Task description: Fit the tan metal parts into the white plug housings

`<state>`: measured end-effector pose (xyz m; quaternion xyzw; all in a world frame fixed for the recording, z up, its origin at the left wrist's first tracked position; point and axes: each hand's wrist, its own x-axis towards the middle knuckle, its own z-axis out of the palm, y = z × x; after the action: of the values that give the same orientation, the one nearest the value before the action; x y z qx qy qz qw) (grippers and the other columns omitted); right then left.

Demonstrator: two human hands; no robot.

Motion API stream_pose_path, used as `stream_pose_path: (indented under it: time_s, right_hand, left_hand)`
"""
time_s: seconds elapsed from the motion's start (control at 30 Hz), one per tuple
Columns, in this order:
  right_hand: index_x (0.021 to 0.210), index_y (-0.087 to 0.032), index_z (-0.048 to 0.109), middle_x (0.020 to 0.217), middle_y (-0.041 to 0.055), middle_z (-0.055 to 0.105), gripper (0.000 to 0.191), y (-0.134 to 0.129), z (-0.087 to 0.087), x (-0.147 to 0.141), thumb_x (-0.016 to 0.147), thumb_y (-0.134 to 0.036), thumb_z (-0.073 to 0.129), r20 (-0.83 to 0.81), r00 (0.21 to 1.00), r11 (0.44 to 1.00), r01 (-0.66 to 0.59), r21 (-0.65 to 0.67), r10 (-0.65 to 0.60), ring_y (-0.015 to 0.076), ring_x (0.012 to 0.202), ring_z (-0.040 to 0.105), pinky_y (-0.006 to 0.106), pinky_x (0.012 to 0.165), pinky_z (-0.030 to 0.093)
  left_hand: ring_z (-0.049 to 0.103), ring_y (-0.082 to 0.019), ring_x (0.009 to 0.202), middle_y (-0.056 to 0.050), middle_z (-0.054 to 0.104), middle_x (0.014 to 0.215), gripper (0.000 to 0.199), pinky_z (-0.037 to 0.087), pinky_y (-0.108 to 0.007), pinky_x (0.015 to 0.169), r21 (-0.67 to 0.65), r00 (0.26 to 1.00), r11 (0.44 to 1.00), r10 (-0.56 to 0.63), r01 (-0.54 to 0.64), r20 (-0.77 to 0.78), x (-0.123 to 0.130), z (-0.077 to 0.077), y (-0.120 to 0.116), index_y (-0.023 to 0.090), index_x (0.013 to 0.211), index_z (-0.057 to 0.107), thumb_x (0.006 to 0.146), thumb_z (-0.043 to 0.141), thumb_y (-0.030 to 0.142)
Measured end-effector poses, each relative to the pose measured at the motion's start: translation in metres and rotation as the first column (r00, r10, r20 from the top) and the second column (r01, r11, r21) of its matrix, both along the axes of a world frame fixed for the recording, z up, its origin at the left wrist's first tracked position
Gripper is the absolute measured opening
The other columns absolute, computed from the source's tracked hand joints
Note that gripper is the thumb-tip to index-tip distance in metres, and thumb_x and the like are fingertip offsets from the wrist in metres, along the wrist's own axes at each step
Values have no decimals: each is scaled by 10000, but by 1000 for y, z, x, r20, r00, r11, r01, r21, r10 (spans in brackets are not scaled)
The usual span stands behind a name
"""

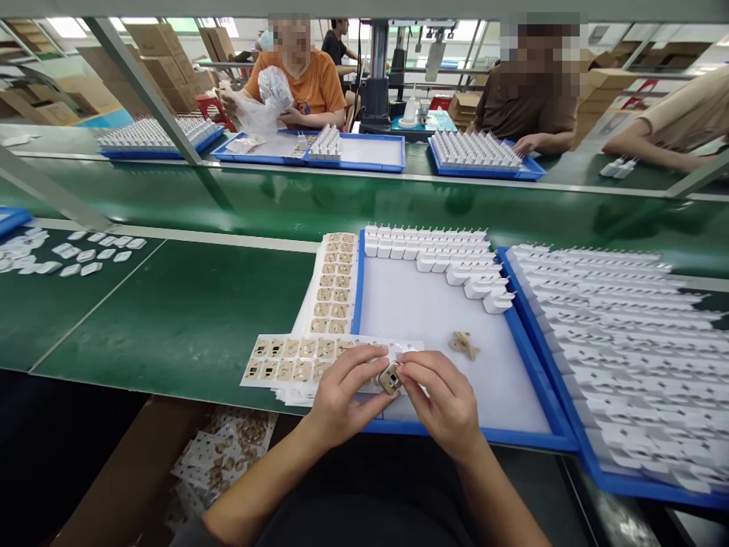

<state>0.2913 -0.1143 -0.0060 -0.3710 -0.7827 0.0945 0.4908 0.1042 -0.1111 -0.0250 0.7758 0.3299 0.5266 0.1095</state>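
Note:
Between my two hands is a small white plug charger point(390, 377), its end facing me covered by a tan sticker with dark marks. My left hand point(347, 395) grips it from the left, thumb below and fingers above. On the right edge, the fingertips of my right hand point(441, 399) pinch at the charger or its sticker; which one I cannot tell. Under my left hand lies a sheet of tan stickers point(293, 361). Behind it a second sticker sheet point(333, 285) tops a stack. A crumpled tan scrap point(464, 344) rests in the blue-rimmed tray point(449, 434).
White chargers point(427, 247) stand in rows at the tray's back. Right of it is a blue tray point(618, 475) full of chargers. Loose white pieces point(74, 254) lie far left. A box of discarded sheets point(219, 456) sits below the edge. Co-workers point(307, 76) sit across the green belt point(273, 201).

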Motion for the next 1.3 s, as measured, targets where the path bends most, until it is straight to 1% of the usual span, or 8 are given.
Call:
stream_pose_path:
  time_s: [0.1,0.2,0.37,0.5,0.63,0.8,1.1,1.3]
  right_hand:
    - [1107,-240,662,959,91,719,261,1,-1,1,908,-72,637,72,996,994,40,102,-47,218,840,707,345,707,617]
    - [1098,-249,656,949,80,701,251,0,-3,1,915,-80,622,56,998,995,37,92,-42,213,833,704,341,707,618]
    - [1002,-235,625,933,61,669,172,-4,-1,-3,933,-82,583,-160,987,984,-29,-176,0,196,893,678,325,762,607]
    - [997,-243,641,982,55,659,104,-6,4,-6,943,-164,600,-370,929,873,-201,-445,25,184,930,660,274,708,601]
    - [903,-238,678,943,48,656,24,-3,5,-4,917,-233,658,-502,865,781,-317,-538,4,186,910,661,267,703,600]
    - [843,-221,710,902,56,675,88,1,-1,0,882,-300,716,-581,814,727,-398,-560,-2,200,890,678,293,720,606]
    - [847,-235,730,899,47,665,94,1,-2,-5,862,-327,746,-631,775,718,-422,-554,-32,191,869,668,281,687,592]
    - [873,-254,773,970,54,699,63,2,-10,0,855,-313,761,-661,750,669,-482,-566,-18,202,963,684,317,815,589]
  left_hand:
    - [720,-233,1064,-145,722,1130,360,631,-380,912,-43,1000,999,-7,7,10,1,0,-2,175,1220,615,884,734,224]
    - [720,-233,1069,-148,722,1129,356,631,-384,913,-59,999,998,-31,32,27,2,0,-3,170,1220,612,888,728,223]
    - [708,-232,1077,-153,712,1133,382,625,-388,924,-18,998,999,-40,41,48,4,2,-2,157,1222,620,863,749,185]
    - [701,-228,1079,-148,708,1140,396,624,-385,928,13,999,999,-44,44,28,4,2,-1,162,1236,628,859,750,164]
    - [689,-238,1113,-132,713,1143,460,620,-428,953,71,998,995,-63,64,-20,2,0,-1,197,1308,600,871,735,144]
    - [686,-247,1118,-128,720,1134,493,623,-444,954,77,997,994,-80,80,-5,1,1,-2,204,1334,590,869,746,161]
    - [681,-253,1140,-127,725,1141,538,618,-440,965,78,996,993,-85,86,-9,1,1,-2,208,1370,578,863,746,143]
    - [689,-245,1130,-120,725,1149,528,612,-435,973,59,994,993,-102,100,31,1,-1,-3,217,1356,589,859,756,157]
